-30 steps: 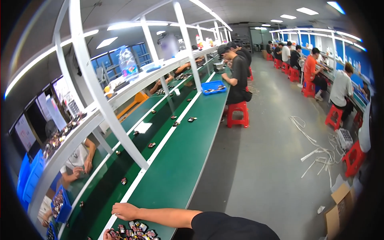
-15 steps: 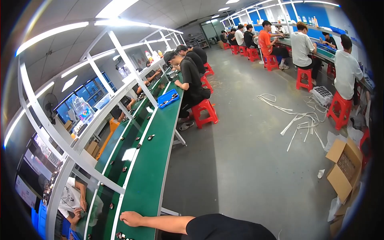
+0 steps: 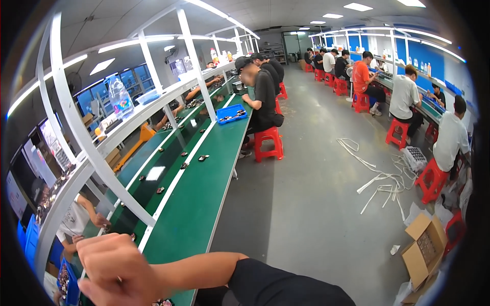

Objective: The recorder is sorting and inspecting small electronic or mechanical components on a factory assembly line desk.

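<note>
My right hand (image 3: 115, 270) is in front of me at the lower left, curled into a fist, palm and fingertips turned away from view. Whether it holds anything is hidden. Its forearm, with a black sleeve (image 3: 286, 283), reaches in from the lower right, above the near end of a green workbench (image 3: 189, 214). Small dark assembled pieces (image 3: 203, 158) lie on the bench and along the dark belt beside it. A few more pieces (image 3: 163, 302) show below my wrist. My left hand is out of view.
A white frame post (image 3: 120, 196) and shelf stand along the bench's left. Across the belt a person in white (image 3: 74, 219) works near a blue bin (image 3: 71, 285). Farther along sit a blue tray (image 3: 232, 113) and a person in black (image 3: 263, 97). White straps (image 3: 388, 183) lie on the floor.
My right hand has lifted off the bench edge and come closer and left, now a larger fist. The view has turned left-to-right, shifting the scene slightly.
</note>
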{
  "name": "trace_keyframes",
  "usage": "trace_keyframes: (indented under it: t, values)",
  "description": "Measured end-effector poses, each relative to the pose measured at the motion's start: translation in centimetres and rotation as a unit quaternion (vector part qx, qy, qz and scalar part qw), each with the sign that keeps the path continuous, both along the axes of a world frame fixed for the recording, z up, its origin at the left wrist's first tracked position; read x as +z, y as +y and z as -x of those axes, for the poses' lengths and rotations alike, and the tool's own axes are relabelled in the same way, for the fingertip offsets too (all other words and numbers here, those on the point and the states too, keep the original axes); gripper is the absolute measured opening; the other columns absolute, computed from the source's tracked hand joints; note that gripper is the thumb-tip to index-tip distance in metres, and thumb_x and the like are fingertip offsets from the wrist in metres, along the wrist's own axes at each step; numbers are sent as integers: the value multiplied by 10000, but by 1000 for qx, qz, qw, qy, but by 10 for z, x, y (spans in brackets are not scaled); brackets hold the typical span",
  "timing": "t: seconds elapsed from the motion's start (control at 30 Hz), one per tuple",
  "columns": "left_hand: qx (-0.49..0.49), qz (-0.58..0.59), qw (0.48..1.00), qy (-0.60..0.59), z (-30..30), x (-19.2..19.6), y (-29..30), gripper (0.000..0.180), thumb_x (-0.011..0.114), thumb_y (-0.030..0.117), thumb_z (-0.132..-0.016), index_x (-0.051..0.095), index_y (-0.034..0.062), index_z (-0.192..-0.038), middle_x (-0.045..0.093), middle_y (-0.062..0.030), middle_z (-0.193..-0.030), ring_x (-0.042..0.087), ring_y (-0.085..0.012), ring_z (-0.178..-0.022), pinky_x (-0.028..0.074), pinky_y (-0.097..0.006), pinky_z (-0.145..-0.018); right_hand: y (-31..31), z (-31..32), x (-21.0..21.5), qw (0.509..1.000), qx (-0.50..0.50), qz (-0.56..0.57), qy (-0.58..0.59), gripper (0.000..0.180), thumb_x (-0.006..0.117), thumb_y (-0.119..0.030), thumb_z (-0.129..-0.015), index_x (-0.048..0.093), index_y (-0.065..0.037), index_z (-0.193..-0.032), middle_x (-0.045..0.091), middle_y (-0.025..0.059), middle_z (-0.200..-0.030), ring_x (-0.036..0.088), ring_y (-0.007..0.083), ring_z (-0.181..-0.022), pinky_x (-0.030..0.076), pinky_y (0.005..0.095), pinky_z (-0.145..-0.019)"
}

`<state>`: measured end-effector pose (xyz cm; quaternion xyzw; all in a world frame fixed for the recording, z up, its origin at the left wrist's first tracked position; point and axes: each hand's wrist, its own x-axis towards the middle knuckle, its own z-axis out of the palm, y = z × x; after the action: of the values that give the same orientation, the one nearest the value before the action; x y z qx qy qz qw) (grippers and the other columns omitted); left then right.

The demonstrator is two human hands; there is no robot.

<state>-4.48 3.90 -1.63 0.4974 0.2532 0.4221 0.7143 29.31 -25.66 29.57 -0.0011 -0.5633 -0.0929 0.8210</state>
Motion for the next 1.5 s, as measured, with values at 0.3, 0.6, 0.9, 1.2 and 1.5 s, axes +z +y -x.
trace_keyframes:
  t: [0.3,0.6,0.9,1.2,1.5]
  values:
    - [36,23,999,12,2,-5,-5,182,520,144,-977,554,12,-1097,626,-99,-996,596,-218,-909,494,-399,-839,-9,35,21,970,83,-228,1,486,568,-17,-858,278,-79,-473,278,7,-468,291,160,-347,198,295,-357]
    - [59,22,998,17,-25,5,-31,183,509,149,-979,545,14,-1097,629,-84,-952,609,-190,-843,509,-347,-752,11,64,15,946,252,-175,103,447,535,-21,-872,292,-76,-501,312,16,-437,310,176,-300,208,286,-312]
    - [148,15,988,30,-33,5,-34,248,496,201,-983,519,18,-1149,626,-76,-949,634,-168,-791,531,-285,-638,110,31,-50,839,366,207,-345,281,562,10,-644,337,-30,-481,352,80,-441,378,169,-380,251,309,-408]
    - [130,11,991,14,-16,12,-45,290,585,220,-941,508,41,-1156,606,-96,-1057,649,-211,-919,584,-363,-765,266,109,-275,831,-33,471,-294,214,628,-236,-846,587,-26,-845,579,149,-896,576,348,-853,472,422,-750]
    - [88,33,996,-5,-23,10,-38,228,511,143,-983,513,30,-1181,624,-59,-1087,625,-124,-987,568,-285,-807,260,108,-263,831,-98,380,-394,264,706,-108,-768,660,-80,-1027,606,60,-975,593,240,-854,503,354,-721]
